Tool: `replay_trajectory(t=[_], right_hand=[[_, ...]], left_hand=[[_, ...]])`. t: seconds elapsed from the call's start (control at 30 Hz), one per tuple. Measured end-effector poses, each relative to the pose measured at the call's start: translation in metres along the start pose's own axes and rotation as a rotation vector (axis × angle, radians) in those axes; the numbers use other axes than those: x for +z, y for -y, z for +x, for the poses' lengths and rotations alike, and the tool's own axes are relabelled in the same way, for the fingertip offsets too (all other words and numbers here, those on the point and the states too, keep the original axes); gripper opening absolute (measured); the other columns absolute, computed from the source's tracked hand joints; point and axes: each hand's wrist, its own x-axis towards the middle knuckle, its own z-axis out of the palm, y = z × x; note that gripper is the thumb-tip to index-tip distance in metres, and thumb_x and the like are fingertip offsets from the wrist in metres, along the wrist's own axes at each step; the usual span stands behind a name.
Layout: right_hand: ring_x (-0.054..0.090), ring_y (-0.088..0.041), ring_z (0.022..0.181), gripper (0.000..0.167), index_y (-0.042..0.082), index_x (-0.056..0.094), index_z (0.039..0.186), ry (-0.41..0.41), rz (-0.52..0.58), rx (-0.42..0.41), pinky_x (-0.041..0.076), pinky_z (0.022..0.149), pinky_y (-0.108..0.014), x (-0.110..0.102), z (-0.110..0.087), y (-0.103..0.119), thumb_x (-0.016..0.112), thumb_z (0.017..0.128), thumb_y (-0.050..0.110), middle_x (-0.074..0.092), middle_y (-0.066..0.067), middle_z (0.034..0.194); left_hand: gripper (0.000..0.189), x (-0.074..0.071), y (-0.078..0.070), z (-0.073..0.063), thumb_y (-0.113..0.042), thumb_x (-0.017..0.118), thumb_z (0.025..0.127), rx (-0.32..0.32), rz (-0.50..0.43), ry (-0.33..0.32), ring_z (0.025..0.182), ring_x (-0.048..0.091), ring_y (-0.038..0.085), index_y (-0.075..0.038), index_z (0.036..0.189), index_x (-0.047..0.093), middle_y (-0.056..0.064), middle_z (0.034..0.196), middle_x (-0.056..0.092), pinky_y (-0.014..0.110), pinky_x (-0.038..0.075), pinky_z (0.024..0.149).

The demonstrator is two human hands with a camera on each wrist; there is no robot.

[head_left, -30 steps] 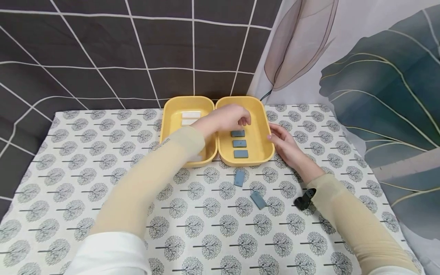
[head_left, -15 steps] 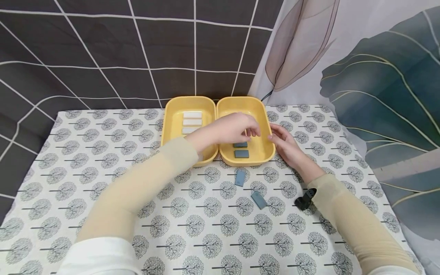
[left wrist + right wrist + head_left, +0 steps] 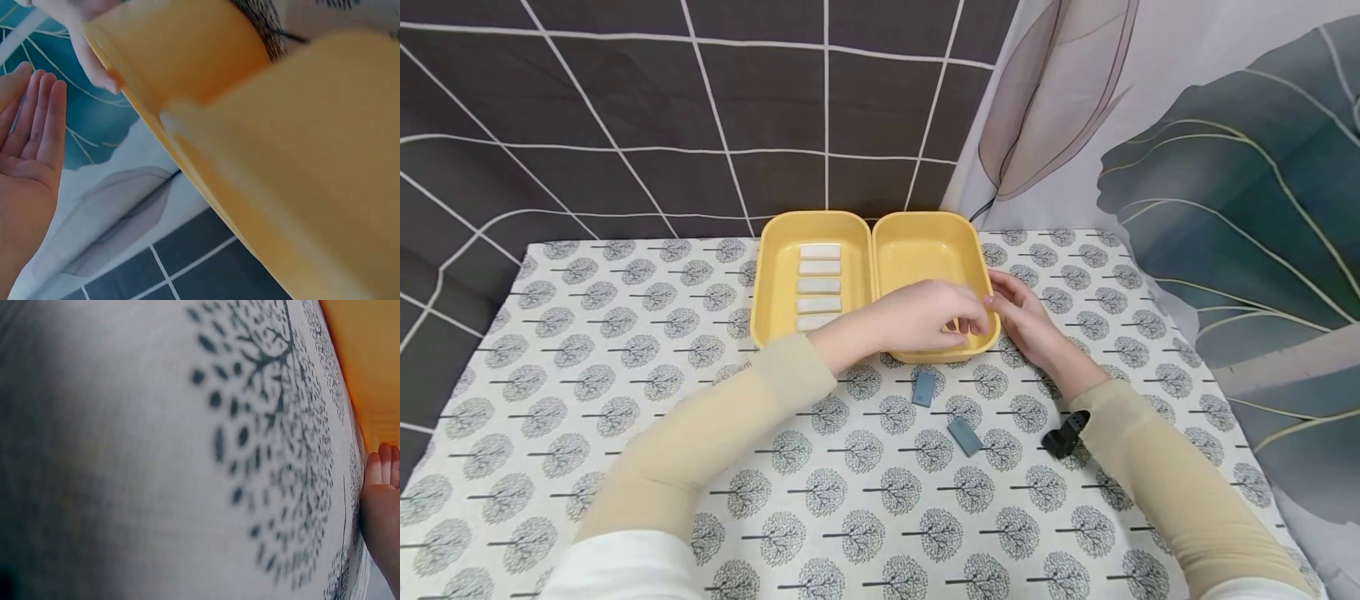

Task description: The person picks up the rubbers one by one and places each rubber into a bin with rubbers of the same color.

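My left hand [image 3: 928, 315] hovers low over the near half of the right yellow box [image 3: 925, 250], fingers bent loosely downward. In the left wrist view the palm and fingers are bare, with nothing held. It hides the part of the box where small blue-grey blocks were lying. My right hand [image 3: 1022, 315] touches the outside of that box's right wall, its thumb at the rim. The right wrist view has its straight fingers [image 3: 384, 464] against the yellow wall. Two flat blue-grey blocks, an upper one [image 3: 923, 388] and a lower one [image 3: 965, 436], lie on the tablecloth before the box.
A second yellow box [image 3: 778, 283] stands directly beside it on the left, holding a column of several white blocks [image 3: 820, 285]. Both sit near the back edge of the tree-patterned tablecloth [image 3: 625, 392], with a dark gridded curtain [image 3: 760, 92] behind.
My left hand has moved toward me and right within the right box, covering the blue-grey blocks there. More white blocks show in the left box. The right hand stays put.
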Motion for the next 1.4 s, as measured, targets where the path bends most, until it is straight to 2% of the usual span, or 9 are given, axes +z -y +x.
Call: replay_trajectory(t=[0.2,0.37,0.6,0.77,1.07,1.2,1.4], right_hand=[[0.057,-0.007,0.127,0.060,-0.003,0.028,0.162,0.003,-0.015,-0.005,0.049,0.111,-0.013,0.000,0.000,0.000,0.049,0.107,0.003,0.056,0.009,0.140],[0.058,-0.007,0.125,0.059,-0.003,0.030,0.161,0.001,-0.009,-0.014,0.051,0.109,-0.013,0.001,0.000,0.001,0.050,0.106,0.002,0.058,0.008,0.139],[0.059,-0.006,0.123,0.056,-0.001,0.033,0.160,0.001,0.008,-0.015,0.053,0.107,-0.014,0.001,-0.001,0.001,0.049,0.106,0.000,0.058,0.008,0.137],[0.058,-0.006,0.123,0.059,-0.003,0.029,0.161,-0.006,0.010,-0.001,0.053,0.107,-0.014,0.001,-0.001,0.001,0.047,0.105,-0.001,0.056,0.008,0.137],[0.057,-0.007,0.125,0.061,-0.004,0.026,0.163,-0.015,0.008,0.015,0.053,0.107,-0.014,0.002,0.000,0.001,0.047,0.105,-0.001,0.055,0.008,0.138],[0.057,-0.007,0.124,0.061,-0.004,0.026,0.163,-0.018,0.006,0.015,0.054,0.107,-0.014,0.002,0.001,0.000,0.048,0.105,-0.001,0.055,0.008,0.138],[0.058,-0.007,0.123,0.061,-0.004,0.027,0.162,-0.023,0.007,0.014,0.054,0.106,-0.014,0.002,0.001,0.000,0.048,0.105,-0.001,0.056,0.007,0.137]], left_hand=[[0.022,0.013,-0.009,-0.003,-0.006,0.071,0.100,0.026,-0.054,0.018,0.106,0.070,0.012,-0.007,0.121,0.076,0.003,0.121,0.076,0.012,0.056,0.096],[0.023,0.027,-0.013,-0.006,-0.006,0.071,0.100,0.058,-0.081,0.028,0.105,0.070,0.009,-0.011,0.121,0.077,0.000,0.118,0.078,0.012,0.054,0.096],[0.023,0.048,-0.016,-0.009,-0.012,0.074,0.099,0.070,-0.111,0.086,0.107,0.069,0.009,-0.012,0.122,0.077,-0.001,0.122,0.078,0.011,0.053,0.096],[0.021,0.059,-0.017,-0.011,-0.013,0.073,0.100,0.076,-0.072,0.131,0.105,0.067,0.008,-0.013,0.120,0.077,-0.001,0.117,0.078,0.012,0.052,0.095],[0.022,0.076,-0.014,-0.011,-0.016,0.075,0.099,0.073,-0.008,0.218,0.110,0.068,0.007,-0.015,0.120,0.077,-0.004,0.121,0.078,0.010,0.050,0.101],[0.021,0.083,-0.011,-0.012,-0.018,0.076,0.098,0.069,0.009,0.236,0.107,0.067,0.006,-0.016,0.119,0.077,-0.006,0.117,0.078,0.011,0.051,0.099],[0.022,0.092,-0.007,-0.011,-0.023,0.077,0.097,0.067,0.078,0.244,0.109,0.066,0.005,-0.019,0.119,0.077,-0.008,0.119,0.076,0.014,0.051,0.102]])
